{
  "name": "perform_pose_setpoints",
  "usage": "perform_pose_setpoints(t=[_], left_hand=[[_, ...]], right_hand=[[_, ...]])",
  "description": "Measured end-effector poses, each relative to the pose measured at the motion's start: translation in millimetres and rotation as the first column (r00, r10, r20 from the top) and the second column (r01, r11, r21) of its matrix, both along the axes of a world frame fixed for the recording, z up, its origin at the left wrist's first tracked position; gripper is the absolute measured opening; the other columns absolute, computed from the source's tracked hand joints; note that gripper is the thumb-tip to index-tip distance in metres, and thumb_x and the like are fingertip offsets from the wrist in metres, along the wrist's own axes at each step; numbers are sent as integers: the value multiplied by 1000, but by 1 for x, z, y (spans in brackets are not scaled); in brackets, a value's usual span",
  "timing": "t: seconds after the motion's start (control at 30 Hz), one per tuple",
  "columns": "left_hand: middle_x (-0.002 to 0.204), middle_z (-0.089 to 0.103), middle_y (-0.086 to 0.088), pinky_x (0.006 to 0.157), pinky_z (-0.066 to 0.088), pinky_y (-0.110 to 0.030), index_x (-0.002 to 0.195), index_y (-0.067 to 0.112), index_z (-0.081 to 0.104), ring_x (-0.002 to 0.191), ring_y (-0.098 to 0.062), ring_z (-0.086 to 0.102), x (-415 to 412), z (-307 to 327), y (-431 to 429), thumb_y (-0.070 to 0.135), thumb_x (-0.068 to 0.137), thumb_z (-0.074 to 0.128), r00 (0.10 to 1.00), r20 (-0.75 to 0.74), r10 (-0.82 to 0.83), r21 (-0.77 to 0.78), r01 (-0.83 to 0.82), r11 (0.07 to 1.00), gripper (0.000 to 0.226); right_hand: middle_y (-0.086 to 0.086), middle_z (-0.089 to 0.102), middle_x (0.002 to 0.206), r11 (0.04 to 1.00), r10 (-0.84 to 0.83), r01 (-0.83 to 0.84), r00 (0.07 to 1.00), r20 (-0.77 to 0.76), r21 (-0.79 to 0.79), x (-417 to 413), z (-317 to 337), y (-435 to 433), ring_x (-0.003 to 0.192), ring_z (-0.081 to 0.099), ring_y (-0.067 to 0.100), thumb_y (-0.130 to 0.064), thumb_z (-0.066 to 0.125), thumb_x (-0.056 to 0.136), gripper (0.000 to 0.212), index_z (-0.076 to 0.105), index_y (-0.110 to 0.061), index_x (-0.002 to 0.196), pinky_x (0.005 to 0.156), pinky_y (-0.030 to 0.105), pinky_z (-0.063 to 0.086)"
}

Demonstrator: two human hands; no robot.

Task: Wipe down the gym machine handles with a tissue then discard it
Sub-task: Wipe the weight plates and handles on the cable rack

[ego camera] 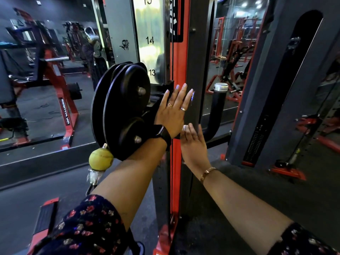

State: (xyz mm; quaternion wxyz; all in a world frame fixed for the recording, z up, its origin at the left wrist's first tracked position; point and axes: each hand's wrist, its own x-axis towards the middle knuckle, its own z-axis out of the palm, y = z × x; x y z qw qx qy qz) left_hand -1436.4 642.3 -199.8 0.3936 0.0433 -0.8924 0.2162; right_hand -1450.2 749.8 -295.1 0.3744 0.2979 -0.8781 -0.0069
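Note:
My left hand lies flat, fingers straight, against the red and black upright of the cable machine, beside the black pulley carriage. Just below it, my right hand reaches up along the same upright with its fingers extended. A small white patch shows at its fingertips; I cannot tell whether it is tissue or a nail. No tissue is plainly visible. A black curved handle with a silver cap rises just right of the upright, a little beyond my right hand, and neither hand touches it.
A yellow ball hangs under the pulley carriage on the cable. Numbered height marks run up the steel rail. A grey weight-stack column stands to the right. Red benches and racks fill the floor to the left.

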Motion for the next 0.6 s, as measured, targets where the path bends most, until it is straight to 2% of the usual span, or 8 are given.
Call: perform_pose_setpoints(t=[0.1,0.2,0.3,0.33,0.4,0.47,0.5,0.6], left_hand=[[163,9,-6,116,-9,-42,155,17,0,150,-24,9,-1,-2,1,13,84,45,1000,10,3,-2,-3,1000,84],[161,18,-7,117,-4,-42,155,17,12,148,-25,17,-4,-3,0,9,84,44,999,-35,-14,-11,14,1000,78],[158,28,-9,117,1,-43,153,15,23,145,-27,26,-6,-4,1,8,81,52,996,-75,-49,-3,49,999,77],[157,29,-9,117,2,-43,153,15,25,145,-28,27,-6,-4,1,9,81,54,995,-85,-60,4,61,998,77],[157,30,-10,117,4,-43,152,14,26,144,-28,28,-6,-5,2,11,82,53,992,-101,-78,22,81,997,75],[157,30,-10,117,5,-43,152,14,26,145,-28,27,-6,-7,3,14,83,48,992,-104,-75,27,78,997,72],[157,29,-9,117,4,-43,152,14,26,145,-28,27,-6,-7,3,17,84,43,992,-104,-70,25,73,997,71],[158,26,-9,117,0,-43,153,15,21,146,-28,23,-9,-11,4,19,89,39,991,-114,-68,34,72,997,66]], right_hand=[[16,61,125,998,62,-61,998,23,-19,4,5,-22,124,53,31,-16,75,73,54,62,-6,124,112,51,26],[16,51,138,982,182,-181,983,-15,43,3,-8,-8,132,45,30,-11,68,75,60,53,-4,133,114,51,28],[16,38,146,995,79,-72,992,-96,73,-2,-17,21,138,32,27,-16,55,80,65,39,-1,141,117,48,12],[18,39,143,999,18,-13,994,-105,49,-4,-16,25,137,33,30,-16,53,81,64,36,2,140,117,48,8],[23,53,128,996,-90,88,993,-70,-24,-5,-8,17,127,47,36,-15,59,78,60,45,7,132,116,51,6],[21,62,113,990,-119,120,993,14,-73,-2,4,1,116,57,35,-12,70,73,52,58,6,120,116,52,14],[19,63,112,992,-100,103,994,50,-66,-1,7,-8,116,58,33,-11,73,71,50,62,2,118,115,53,20],[16,59,126,996,80,-79,996,50,-29,4,-1,-12,124,53,32,-4,73,67,58,61,-3,123,110,54,34]])
